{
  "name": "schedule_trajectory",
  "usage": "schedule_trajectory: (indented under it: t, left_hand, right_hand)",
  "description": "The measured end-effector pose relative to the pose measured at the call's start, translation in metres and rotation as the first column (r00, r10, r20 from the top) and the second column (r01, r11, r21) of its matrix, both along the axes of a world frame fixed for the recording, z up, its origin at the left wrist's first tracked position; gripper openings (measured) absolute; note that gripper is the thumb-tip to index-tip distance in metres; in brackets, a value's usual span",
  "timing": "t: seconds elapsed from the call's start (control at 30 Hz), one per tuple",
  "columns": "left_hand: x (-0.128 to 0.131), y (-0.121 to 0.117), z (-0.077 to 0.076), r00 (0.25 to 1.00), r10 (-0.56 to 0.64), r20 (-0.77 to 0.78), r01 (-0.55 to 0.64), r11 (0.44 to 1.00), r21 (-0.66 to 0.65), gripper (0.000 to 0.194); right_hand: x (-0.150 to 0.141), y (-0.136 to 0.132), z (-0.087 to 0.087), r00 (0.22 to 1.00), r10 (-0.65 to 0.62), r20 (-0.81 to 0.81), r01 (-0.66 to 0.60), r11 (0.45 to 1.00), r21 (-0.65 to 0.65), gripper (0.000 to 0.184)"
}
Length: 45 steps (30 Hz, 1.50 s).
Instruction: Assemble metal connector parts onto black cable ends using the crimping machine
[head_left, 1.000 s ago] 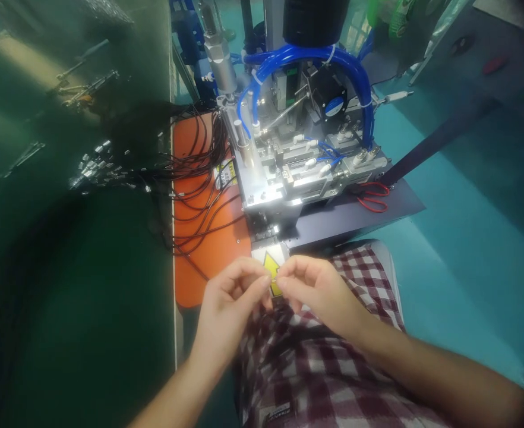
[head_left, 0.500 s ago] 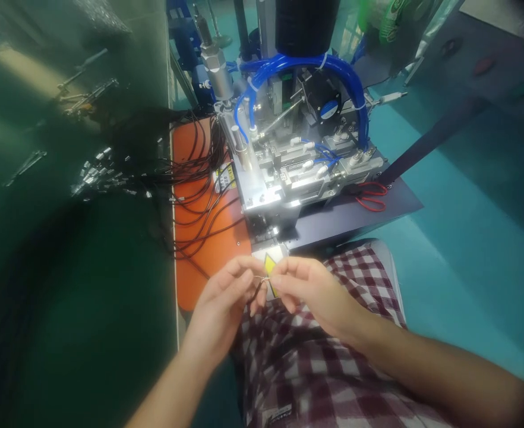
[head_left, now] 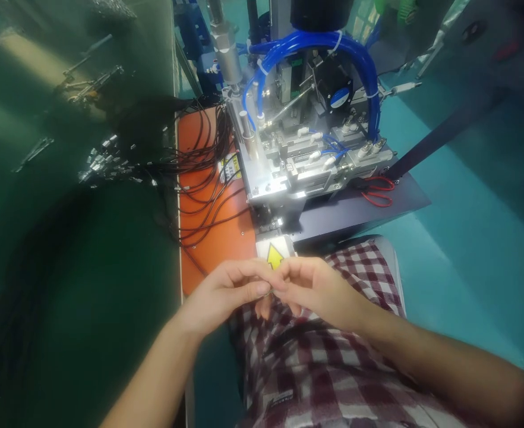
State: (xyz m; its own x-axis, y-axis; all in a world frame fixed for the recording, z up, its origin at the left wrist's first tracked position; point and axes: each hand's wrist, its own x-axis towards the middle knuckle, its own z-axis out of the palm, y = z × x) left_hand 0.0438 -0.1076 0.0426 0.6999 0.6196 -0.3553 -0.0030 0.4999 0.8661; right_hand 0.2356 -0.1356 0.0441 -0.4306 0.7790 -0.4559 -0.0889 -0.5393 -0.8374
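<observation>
My left hand is closed in a pinch, its thumb and forefinger reaching across to the fingertips of my right hand. The right one pinches too, and the two sets of fingertips touch above my lap. Between them is the end of a thin cable, now almost wholly covered by the fingers. Just beyond the hands lies a white plate with a yellow arrow, in front of a metal machine with air cylinders.
Several black cables with shiny metal ends run across an orange board onto the dark green table. Thick blue tubes arch over the machine. A red cord loop lies on the machine's grey base. A checked garment covers my lap.
My left fingers have slid right, over to my right fingertips, and now cover the cable end that showed between the hands. The whole view has shifted slightly.
</observation>
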Motion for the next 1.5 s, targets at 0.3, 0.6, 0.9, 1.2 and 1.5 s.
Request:
schedule_trajectory:
  t: [0.3,0.6,0.9,1.2,1.5]
  left_hand:
    - [-0.0010,0.0000,-0.0035,1.000,-0.012,0.004,0.012,0.999,-0.043,0.007]
    - [0.0022,-0.0006,0.0029,0.999,0.017,-0.040,-0.015,0.998,0.059,0.016]
    - [-0.0001,0.0012,-0.0016,0.999,0.009,-0.037,-0.010,1.000,-0.028,0.011]
    - [-0.0010,0.0027,0.0010,0.997,-0.078,-0.030,0.079,0.995,0.060,0.016]
    - [-0.0013,0.0013,-0.0052,0.999,0.044,-0.028,-0.045,0.997,-0.058,0.013]
  right_hand:
    - [0.0030,-0.0045,-0.0027,0.999,0.036,0.001,-0.036,0.999,0.036,0.007]
    - [0.0023,-0.0053,-0.0028,1.000,0.022,0.021,-0.023,0.999,0.043,0.010]
    - [0.0031,-0.0073,-0.0026,0.999,0.031,0.027,-0.033,0.998,0.046,0.007]
    - [0.0028,-0.0075,-0.0024,0.999,0.050,0.010,-0.050,0.997,0.053,0.011]
    - [0.0031,-0.0068,-0.0006,1.000,0.020,0.016,-0.020,0.999,0.039,0.008]
